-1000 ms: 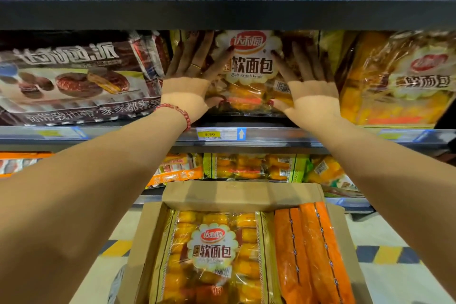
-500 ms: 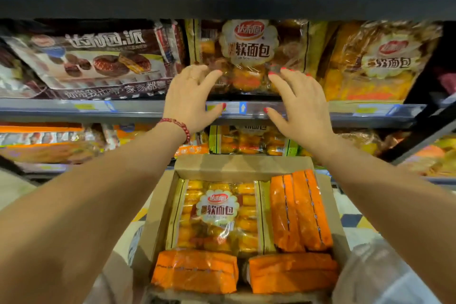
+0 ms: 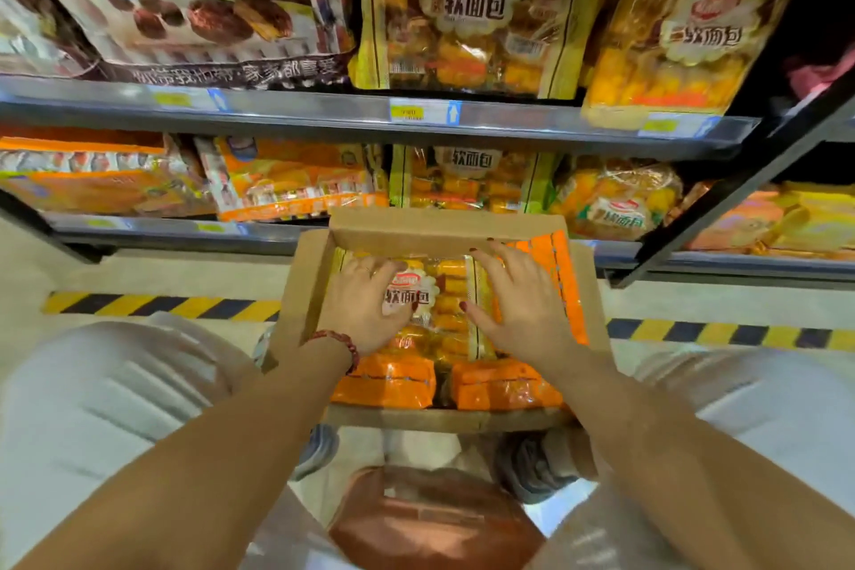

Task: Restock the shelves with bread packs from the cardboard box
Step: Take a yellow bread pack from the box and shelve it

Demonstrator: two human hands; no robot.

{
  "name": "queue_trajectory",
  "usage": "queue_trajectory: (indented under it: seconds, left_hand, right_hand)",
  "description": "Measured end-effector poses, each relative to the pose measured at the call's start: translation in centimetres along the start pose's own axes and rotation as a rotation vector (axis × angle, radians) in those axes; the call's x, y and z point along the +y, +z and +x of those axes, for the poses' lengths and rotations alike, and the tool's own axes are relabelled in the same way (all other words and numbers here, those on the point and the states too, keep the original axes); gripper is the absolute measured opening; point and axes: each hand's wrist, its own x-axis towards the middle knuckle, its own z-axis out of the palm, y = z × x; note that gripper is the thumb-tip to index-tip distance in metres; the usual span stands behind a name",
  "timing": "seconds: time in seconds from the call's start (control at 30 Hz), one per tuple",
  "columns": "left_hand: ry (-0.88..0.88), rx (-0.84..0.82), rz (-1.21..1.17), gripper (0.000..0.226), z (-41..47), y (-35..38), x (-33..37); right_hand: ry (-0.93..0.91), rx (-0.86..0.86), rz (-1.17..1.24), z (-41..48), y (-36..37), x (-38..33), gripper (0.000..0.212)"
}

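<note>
An open cardboard box [image 3: 305, 292] sits on the floor below the shelves. A clear yellow bread pack [image 3: 446, 315] with a white label lies flat on top inside it. My left hand [image 3: 363, 305] rests on the pack's left half, fingers spread. My right hand [image 3: 518, 301] lies over the pack's right edge, fingers spread, reaching onto the orange packs [image 3: 562, 273] beside it. More orange packs [image 3: 388, 382] fill the box's near side. The same kind of bread pack [image 3: 467, 14] stands on the upper shelf [image 3: 324, 113].
A chocolate pie pack [image 3: 194, 9] stands left of the shelved bread pack, another bread bag [image 3: 680, 37] to its right. The lower shelf [image 3: 176, 229] holds several orange and yellow packs. Yellow-black floor tape [image 3: 157, 305] runs past the box. My knees flank it.
Both hands left the bread pack on the upper shelf and came down into the box, landing on the top bread pack. The view tilted downward.
</note>
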Motion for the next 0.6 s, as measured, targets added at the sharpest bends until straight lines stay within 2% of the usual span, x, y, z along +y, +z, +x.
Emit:
queue_trajectory:
  seconds: [0.07,0.2,0.3,0.5,0.6]
  left_hand:
    - [-0.024,-0.090,-0.093,0.061,-1.3,1.5,-0.4]
    - [-0.051,-0.311,-0.053,0.076,-2.6,2.9,-2.1]
    - [-0.047,-0.357,-0.053,0.087,-3.4,3.3,-3.8]
    - [-0.068,-0.432,-0.022,0.083,-4.8,4.0,-5.6]
    - [-0.075,-0.450,-0.031,0.078,-5.4,4.2,-6.1]
  right_hand:
    - [0.030,-0.066,0.021,-1.6,1.1,0.1,0.064]
    - [0.051,-0.298,0.069,-2.8,2.9,-0.7,0.069]
    - [-0.022,-0.414,0.066,-2.8,4.4,-2.1,0.070]
    - [0.009,-0.584,0.125,-2.4,7.7,-4.4,0.079]
    - [0.008,-0.623,0.068,-2.2,8.7,-5.0,0.078]
